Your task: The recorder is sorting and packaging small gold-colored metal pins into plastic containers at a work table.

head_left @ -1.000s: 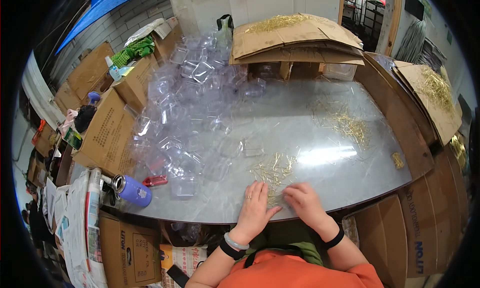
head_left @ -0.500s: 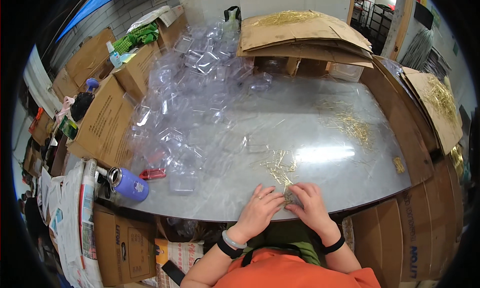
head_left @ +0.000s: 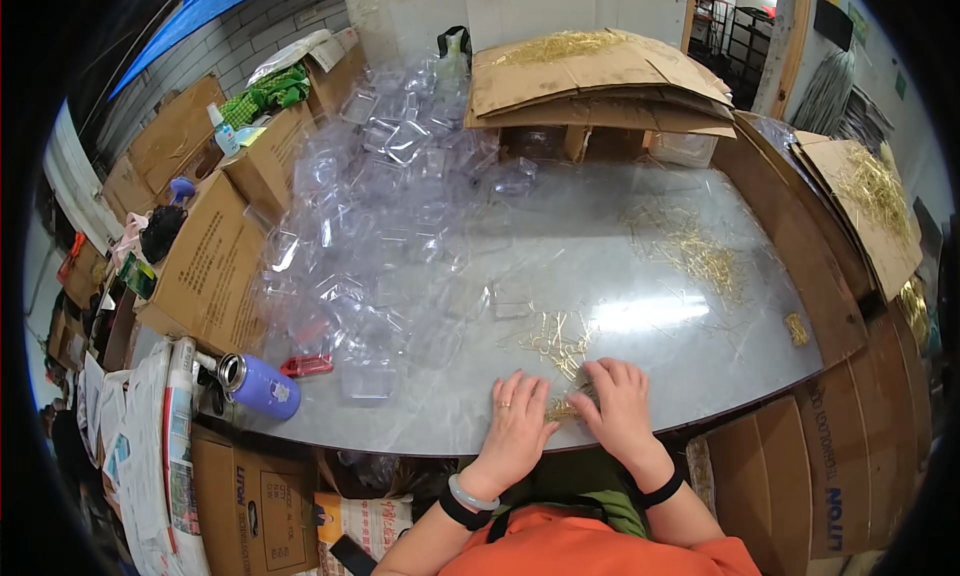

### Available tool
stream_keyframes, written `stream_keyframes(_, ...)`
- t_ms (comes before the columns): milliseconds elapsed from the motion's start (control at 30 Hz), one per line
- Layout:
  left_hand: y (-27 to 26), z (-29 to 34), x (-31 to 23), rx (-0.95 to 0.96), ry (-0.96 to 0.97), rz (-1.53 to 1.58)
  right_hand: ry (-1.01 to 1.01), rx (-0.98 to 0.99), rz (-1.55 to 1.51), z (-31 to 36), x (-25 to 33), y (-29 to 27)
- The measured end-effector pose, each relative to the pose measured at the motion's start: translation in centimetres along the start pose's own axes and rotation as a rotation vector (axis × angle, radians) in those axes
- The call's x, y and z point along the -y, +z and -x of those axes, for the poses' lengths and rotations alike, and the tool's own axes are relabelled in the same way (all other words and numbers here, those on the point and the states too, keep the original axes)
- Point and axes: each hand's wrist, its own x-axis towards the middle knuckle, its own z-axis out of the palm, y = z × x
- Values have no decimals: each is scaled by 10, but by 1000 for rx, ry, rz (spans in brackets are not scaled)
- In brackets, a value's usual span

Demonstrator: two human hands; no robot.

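Observation:
Thin gold-coloured wire pieces (head_left: pixel 558 341) lie loosely scattered on the grey tabletop just beyond my hands. A small bunch of similar gold pieces (head_left: pixel 562 409) sits between my hands, close to the table's near edge. My left hand (head_left: pixel 515 424) rests on the table to the left of that bunch, fingers stretched out and slightly apart. On the bunch's other side is my right hand (head_left: pixel 618 411), its fingers extended forward and its thumb apart, touching or close to the gold pieces. Neither hand visibly grips anything.
Clear plastic boxes (head_left: pixel 400 216) heap over the table's left half. A purple bottle (head_left: pixel 265 386) and a red tool (head_left: pixel 306 365) are at the near left. More gold wire (head_left: pixel 705 256) lies to the right, a small bundle (head_left: pixel 796 328) by the right edge. Cardboard sheets (head_left: pixel 600 81) stand behind.
My hands have moved apart, the left one back from the gold pieces with its fingers straighter. The bunch between them is more exposed. The view has shifted slightly.

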Motion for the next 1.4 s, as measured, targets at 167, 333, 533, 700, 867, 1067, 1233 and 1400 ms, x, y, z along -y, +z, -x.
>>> stream_keyframes(167,1,-3,5,23,-7,-15,74,27,-6,-21,3,5)
stream_keyframes(333,0,-6,0,-26,-28,26,-88,172,-150,-24,1,10)
stream_keyframes(533,-2,-7,1,-26,-24,84,-101,132,-361,-17,-8,-12)
stream_keyframes(700,-9,-11,-5,-29,23,105,-234,167,-131,-11,-8,-38)
stream_keyframes(867,-6,-11,-2,-33,97,100,-146,164,-305,3,-8,-9)
stream_keyframes(1067,-7,-5,-7,-97,7,14,143,111,-228,-14,-17,-13)
stream_keyframes(1233,3,-3,0,-29,-11,-61,226,332,46,-63,-54,-25)
stream_keyframes(1400,2,-4,0,12,29,-91,401,656,-139,-120,-70,-16)
